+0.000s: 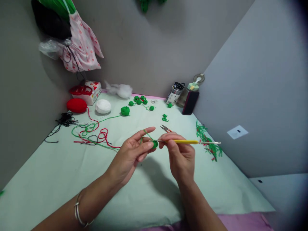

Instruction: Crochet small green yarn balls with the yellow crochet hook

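Note:
My left hand (134, 150) pinches a small green crocheted piece (155, 144) between thumb and fingers, with green yarn (147, 133) looped over the raised index finger. My right hand (179, 154) grips a crochet hook with a yellow handle (186, 141); its metal tip sits in the green piece and its other end points right. Both hands hover above the pale green table cover (60, 173). Small snips (165, 128) lie just behind my right hand.
A green yarn ball (125, 110), a red ball (76, 105), a white ball (103, 106) and tangled red, green and black strands (91, 133) lie at left. Several small green pieces (141, 100) sit near the back wall. Green scraps (209, 142) lie at right. A cup, a bottle and a phone stand in the corner.

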`<state>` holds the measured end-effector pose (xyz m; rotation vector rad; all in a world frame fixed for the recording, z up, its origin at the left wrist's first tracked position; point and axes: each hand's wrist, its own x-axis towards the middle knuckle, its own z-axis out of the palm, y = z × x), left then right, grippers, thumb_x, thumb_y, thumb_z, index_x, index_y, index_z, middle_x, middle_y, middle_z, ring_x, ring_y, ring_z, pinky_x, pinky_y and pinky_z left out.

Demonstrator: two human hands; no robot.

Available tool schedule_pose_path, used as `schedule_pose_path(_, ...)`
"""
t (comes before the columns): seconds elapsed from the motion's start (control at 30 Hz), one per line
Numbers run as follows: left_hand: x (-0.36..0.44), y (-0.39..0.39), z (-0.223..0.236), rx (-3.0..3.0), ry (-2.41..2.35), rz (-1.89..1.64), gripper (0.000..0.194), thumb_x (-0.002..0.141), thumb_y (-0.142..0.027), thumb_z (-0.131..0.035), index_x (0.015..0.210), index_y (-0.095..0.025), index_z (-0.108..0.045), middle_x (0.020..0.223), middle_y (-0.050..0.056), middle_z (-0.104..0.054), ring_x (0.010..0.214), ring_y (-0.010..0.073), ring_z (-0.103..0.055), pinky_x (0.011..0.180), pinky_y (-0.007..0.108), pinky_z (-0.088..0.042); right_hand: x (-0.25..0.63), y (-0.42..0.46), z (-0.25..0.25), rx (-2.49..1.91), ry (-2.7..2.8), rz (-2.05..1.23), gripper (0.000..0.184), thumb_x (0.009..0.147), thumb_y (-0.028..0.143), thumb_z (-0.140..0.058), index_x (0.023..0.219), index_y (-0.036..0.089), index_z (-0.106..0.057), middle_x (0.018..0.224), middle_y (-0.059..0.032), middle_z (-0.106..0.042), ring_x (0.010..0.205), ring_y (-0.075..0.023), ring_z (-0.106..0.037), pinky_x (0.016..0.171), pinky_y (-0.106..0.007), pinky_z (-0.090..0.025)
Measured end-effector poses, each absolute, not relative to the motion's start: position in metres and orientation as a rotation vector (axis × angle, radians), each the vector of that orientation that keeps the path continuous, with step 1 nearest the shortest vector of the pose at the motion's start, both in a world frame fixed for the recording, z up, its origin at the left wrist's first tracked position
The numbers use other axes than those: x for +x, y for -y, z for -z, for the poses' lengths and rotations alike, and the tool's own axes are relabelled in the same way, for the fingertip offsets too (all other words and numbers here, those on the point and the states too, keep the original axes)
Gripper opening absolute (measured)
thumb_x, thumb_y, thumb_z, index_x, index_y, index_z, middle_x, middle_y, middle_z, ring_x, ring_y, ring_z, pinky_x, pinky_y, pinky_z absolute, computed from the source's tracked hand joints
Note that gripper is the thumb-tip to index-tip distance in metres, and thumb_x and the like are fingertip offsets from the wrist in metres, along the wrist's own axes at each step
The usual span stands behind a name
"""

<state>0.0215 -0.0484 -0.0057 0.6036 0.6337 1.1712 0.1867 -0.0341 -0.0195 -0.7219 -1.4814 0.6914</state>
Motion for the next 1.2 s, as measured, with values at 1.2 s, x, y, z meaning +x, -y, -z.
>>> schedule_pose_path(1.2, 0.026, 0.049, 0.013, 0.640, -0.763, -1.197, 0.053, 0.076, -0.029, -0.093, 0.126, -0.023, -0.079, 0.076, -0.004, -0.065, 0.069, 0.0101, -0.050, 0.075, 0.025, -0.045, 0.191, 0.043, 0.029, -0.711, 1.985, 0.189, 0.031, 0.098, 0.005, -0.061, 0.119, 0.023, -0.075, 0.104, -0.0099, -0.076, 0.089, -0.0204, -0.073, 0.073, -0.031, -0.060)
